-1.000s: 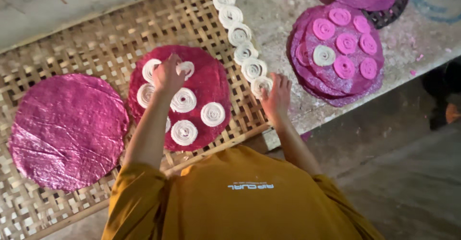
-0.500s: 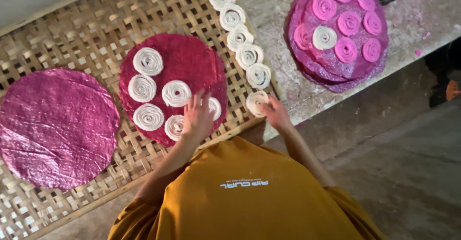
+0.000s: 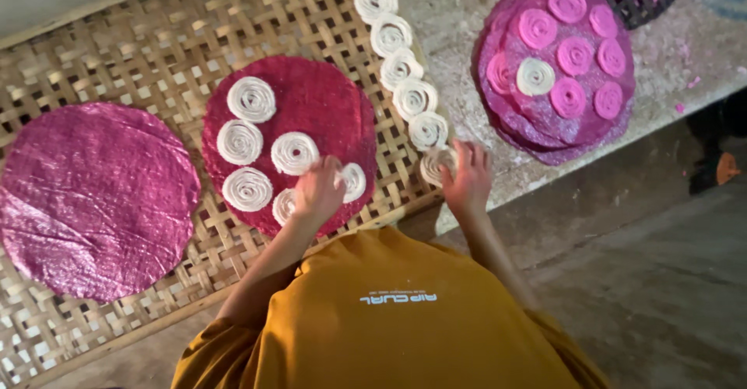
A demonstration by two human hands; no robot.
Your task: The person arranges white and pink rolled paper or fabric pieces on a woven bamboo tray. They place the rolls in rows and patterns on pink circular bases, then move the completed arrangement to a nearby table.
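From the head camera, the left hand point(image 3: 317, 190) rests low on the dark red disc point(image 3: 311, 105) in the middle of the frame, fingers curled down over a white spiral coil point(image 3: 352, 180) at the disc's lower edge; whether they pinch it or only press it I cannot tell. Four more coils lie on the disc's left half and centre. The right hand point(image 3: 465, 177) sits just right of the disc, fingers closed round the lowest coil point(image 3: 436, 163) of a row of coils point(image 3: 397, 66) running up to the top edge.

To do this well, I judge the coils want lifting flat from beneath so the spiral does not unwind, and setting down apart from their neighbours, touching none.

The disc lies on a woven bamboo mat point(image 3: 117, 54), with a larger pink disc point(image 3: 89, 194) at the left. At upper right a stack of pink discs point(image 3: 556, 70) carrying pink coils and one white sits on a dusty grey slab point(image 3: 459, 15). A bare concrete floor point(image 3: 661, 280) fills the lower right.
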